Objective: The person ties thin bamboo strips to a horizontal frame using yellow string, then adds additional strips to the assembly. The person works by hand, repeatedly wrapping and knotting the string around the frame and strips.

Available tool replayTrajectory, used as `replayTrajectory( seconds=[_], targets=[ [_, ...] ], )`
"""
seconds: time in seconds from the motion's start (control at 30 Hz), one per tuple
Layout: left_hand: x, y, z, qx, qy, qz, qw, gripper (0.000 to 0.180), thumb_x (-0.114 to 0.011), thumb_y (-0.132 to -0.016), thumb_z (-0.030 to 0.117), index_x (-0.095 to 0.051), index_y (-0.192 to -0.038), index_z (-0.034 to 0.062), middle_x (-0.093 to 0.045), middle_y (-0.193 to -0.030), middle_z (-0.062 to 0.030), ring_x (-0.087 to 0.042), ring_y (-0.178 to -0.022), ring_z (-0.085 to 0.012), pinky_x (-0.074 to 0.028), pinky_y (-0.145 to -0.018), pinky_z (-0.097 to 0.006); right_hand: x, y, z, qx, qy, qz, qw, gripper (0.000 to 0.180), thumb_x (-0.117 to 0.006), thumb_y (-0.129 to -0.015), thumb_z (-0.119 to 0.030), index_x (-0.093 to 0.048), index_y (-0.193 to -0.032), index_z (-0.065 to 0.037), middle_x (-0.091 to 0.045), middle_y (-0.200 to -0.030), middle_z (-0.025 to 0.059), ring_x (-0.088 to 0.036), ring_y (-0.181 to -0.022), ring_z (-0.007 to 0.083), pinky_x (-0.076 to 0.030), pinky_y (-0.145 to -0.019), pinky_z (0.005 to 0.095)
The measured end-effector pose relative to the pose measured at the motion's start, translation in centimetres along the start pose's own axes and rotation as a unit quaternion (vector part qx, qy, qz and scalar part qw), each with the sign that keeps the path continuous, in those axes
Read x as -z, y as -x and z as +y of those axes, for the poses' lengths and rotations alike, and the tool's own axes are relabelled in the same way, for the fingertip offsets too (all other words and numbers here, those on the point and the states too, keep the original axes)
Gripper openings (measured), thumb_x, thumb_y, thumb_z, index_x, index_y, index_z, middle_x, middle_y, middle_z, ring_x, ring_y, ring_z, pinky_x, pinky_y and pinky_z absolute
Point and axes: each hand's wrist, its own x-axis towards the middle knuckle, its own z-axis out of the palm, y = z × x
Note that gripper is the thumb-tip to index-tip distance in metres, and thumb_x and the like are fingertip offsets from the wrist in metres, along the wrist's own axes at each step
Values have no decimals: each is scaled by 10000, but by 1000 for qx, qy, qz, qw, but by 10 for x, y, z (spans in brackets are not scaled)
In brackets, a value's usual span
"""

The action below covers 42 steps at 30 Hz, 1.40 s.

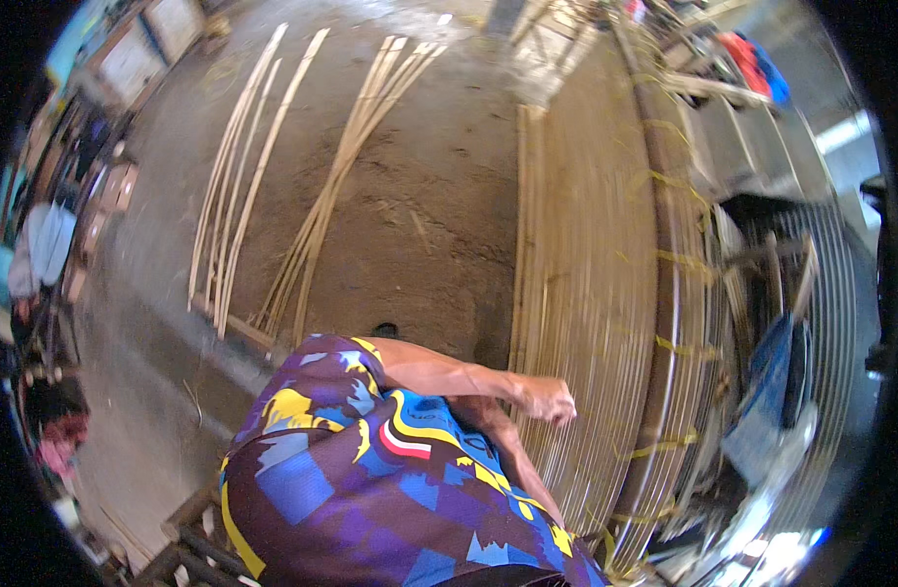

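My left hand (547,399) reaches across to the right in a closed fist above a long bed of narrow bamboo strips (591,245) laid side by side. What it holds, if anything, is hidden. My right arm (515,460) comes up from the lower right and passes under the left forearm. The right hand is hidden there, so its fingers cannot be seen. Thicker strips (523,196) edge the bed's left side. A long brown pole (667,293) runs along its right part, with yellow ties (679,347) at intervals.
Loose pale bamboo strips (346,147) lie on the earthen floor (419,196) ahead, with another group (235,166) farther left. Corrugated sheets (840,293) and a blue-white bag (767,401) stand at the right. Boxes (118,186) and clutter line the left wall.
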Motion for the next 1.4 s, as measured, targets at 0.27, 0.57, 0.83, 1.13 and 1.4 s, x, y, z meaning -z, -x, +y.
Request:
replayTrajectory(
  seconds=[0.27, 0.57, 0.83, 1.13, 1.4],
  targets=[
    [202, 160, 29, 369, -64, 309, 874, 321, -467, -790, 301, -626, -738, 27, -618, -708, -147, -601, -681, -281, -452, -638, -375, -11, -147, 27, -25, -129, -55, 990, 210, -530, -789, -162, -571, -912, 4, -596, -820, 175, -590, -766, 255, -447, -686, 343],
    [216, 333, 3, 573, -135, 326, 740, 286, -485, -786, 278, -606, -776, 19, -611, -676, -140, -593, -604, -220, -459, -586, -346, -97, -165, 238, -89, -22, -267, 959, 243, -534, -759, -275, -598, -832, -52, -589, -745, 177, -570, -693, 341, -452, -593, 413],
    [249, 412, -7, 628, -33, 544, 556, 255, -522, -740, 260, -624, -780, 31, -617, -683, -142, -599, -639, -264, -461, -637, -375, -36, -415, 216, 88, -11, -262, 961, 226, -553, -733, -256, -607, -737, -37, -597, -683, 141, -578, -643, 261, -431, -556, 371],
    [224, 439, 31, 505, 1, 804, 315, 214, -498, -775, 196, -603, -776, 10, -599, -613, -84, -572, -562, -161, -447, -537, -309, 8, -591, 95, 123, -21, -174, 977, 159, -524, -788, -157, -594, -803, -15, -522, -573, 19, -483, -494, 100, -385, -423, 253],
    [227, 535, 66, 474, 14, 823, 312, 193, -509, -802, 183, -593, -816, 9, -587, -610, -59, -532, -503, -103, -436, -492, -266, -93, -555, 14, -21, -133, -374, 918, 153, -529, -782, -166, -600, -819, -35, -577, -679, 69, -537, -611, 131, -411, -531, 265]
  ],
)
